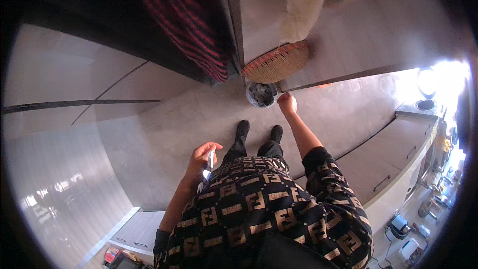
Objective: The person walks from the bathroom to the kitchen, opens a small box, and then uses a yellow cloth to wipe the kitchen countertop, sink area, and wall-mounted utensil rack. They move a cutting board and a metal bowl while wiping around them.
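Observation:
My left hand is by my left hip, fingers bent around a narrow white object. Its exact kind is unclear, since the palm and my shirt hide part of it. My right hand reaches forward with the fingers curled in, and nothing shows in it. Just left of that hand, on the floor, stands a round waste bin with a pale liner and crumpled grey-white refuse inside. Above the bin, a woven basket with a red-patterned rim hangs against a pale panel.
A dark red-and-black striped cloth hangs ahead on the left. Pale cloth hangs above the basket. On the right, base cabinets carry a counter with a small appliance and several utensils. A low cabinet is behind left.

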`<state>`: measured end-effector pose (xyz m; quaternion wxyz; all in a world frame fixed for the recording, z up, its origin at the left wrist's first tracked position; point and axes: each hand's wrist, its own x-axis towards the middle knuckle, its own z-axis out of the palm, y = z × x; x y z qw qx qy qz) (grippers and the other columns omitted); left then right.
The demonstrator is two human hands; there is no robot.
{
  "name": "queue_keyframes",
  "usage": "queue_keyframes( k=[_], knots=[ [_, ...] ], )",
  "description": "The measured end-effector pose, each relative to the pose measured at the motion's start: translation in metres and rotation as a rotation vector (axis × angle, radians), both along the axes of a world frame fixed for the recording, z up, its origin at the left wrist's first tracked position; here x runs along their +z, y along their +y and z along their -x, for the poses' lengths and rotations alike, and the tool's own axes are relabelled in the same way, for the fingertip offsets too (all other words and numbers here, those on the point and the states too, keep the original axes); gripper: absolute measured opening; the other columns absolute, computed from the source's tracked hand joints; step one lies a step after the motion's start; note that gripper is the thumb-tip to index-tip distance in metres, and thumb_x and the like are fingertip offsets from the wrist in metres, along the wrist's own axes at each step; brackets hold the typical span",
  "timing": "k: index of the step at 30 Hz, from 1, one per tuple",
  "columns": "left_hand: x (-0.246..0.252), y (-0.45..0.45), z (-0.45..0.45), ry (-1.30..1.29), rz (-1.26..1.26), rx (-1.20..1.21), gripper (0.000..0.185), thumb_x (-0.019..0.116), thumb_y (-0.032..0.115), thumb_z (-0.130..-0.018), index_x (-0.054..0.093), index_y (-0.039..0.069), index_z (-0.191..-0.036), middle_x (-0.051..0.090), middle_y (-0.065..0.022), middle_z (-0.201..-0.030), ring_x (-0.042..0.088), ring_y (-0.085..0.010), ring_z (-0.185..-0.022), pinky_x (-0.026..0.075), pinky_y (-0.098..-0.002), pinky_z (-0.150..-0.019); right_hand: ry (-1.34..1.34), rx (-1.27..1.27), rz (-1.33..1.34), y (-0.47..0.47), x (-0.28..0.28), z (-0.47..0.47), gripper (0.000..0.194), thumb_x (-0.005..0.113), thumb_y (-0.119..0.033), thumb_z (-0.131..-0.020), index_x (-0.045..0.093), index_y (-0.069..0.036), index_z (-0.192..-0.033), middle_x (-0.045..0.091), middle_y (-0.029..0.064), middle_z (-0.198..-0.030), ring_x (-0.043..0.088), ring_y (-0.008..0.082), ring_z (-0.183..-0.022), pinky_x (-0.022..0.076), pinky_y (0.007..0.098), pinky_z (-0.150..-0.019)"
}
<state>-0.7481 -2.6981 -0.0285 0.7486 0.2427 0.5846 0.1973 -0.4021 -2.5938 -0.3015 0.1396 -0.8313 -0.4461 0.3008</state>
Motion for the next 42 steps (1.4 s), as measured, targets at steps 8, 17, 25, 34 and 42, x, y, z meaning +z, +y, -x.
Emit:
queue_keyframes(
  k=[8, 17, 25, 34, 42],
  knots=[
    [-0.006, -0.004, 0.007, 0.194, -0.125, -0.081, 0.024, 0.05, 0.027, -0.099, 0.062, 0.006, -0.104, 0.048, 0.0068, -0.069, 0.042, -0.0026, -0.059, 0.034, -0.0197, -0.054, -0.024, 0.129, 0.055, 0.042, -0.053, -0.009, 0.023, 0.071, -0.026, -0.068, 0.063, -0.009, -0.082, 0.069, 0.0135, -0.084, 0.065, 0.0346, -0.08, 0.0522, 0.0445, -0.071],
    [-0.015, 0.038, -0.01, 0.072, -0.292, -0.271, 0.021, 0.058, 0.02, -0.095, 0.06, 0.005, -0.109, 0.059, 0.0024, -0.074, 0.054, -0.0056, -0.065, 0.042, -0.0208, -0.06, 1.403, -0.098, -0.07, -0.025, 0.138, 0.043, 0.04, 0.047, -0.014, -0.092, 0.048, -0.006, -0.131, 0.067, 0.0173, -0.112, 0.066, 0.0229, -0.096, 0.0521, 0.0331, -0.078],
    [0.0, 0.083, -0.09, -0.277, -0.518, -0.582, 0.032, 0.066, 0.003, -0.083, 0.06, 0.001, -0.114, 0.064, -0.0055, -0.111, 0.06, -0.0151, -0.103, 0.048, -0.0312, -0.09, 0.769, 0.381, -0.662, -0.07, 0.29, 0.108, 0.038, 0.049, -0.016, -0.095, 0.045, -0.003, -0.131, 0.061, 0.0171, -0.12, 0.059, 0.0287, -0.112, 0.0416, 0.0395, -0.096],
    [0.036, 0.074, -0.148, -0.405, -0.51, -0.809, 0.014, 0.059, 0.016, -0.095, 0.065, 0.003, -0.091, 0.063, -0.0013, -0.076, 0.054, -0.0072, -0.066, 0.042, -0.0223, -0.061, 0.663, -0.05, -0.792, -0.125, 0.322, 0.06, 0.03, 0.064, -0.017, -0.088, 0.059, -0.006, -0.115, 0.066, 0.0107, -0.102, 0.064, 0.0261, -0.075, 0.0517, 0.0361, -0.063],
    [0.04, 0.055, -0.185, -0.355, -0.54, -1.052, 0.014, 0.061, 0.014, -0.093, 0.061, 0.004, -0.083, 0.058, 0.0016, -0.073, 0.051, -0.0067, -0.066, 0.041, -0.0225, -0.061, 0.338, -0.011, -0.787, -0.187, 0.337, 0.011, 0.011, 0.069, -0.014, -0.082, 0.065, -0.004, -0.085, 0.064, 0.0114, -0.081, 0.064, 0.0313, -0.076, 0.051, 0.039, -0.066]
  ],
)
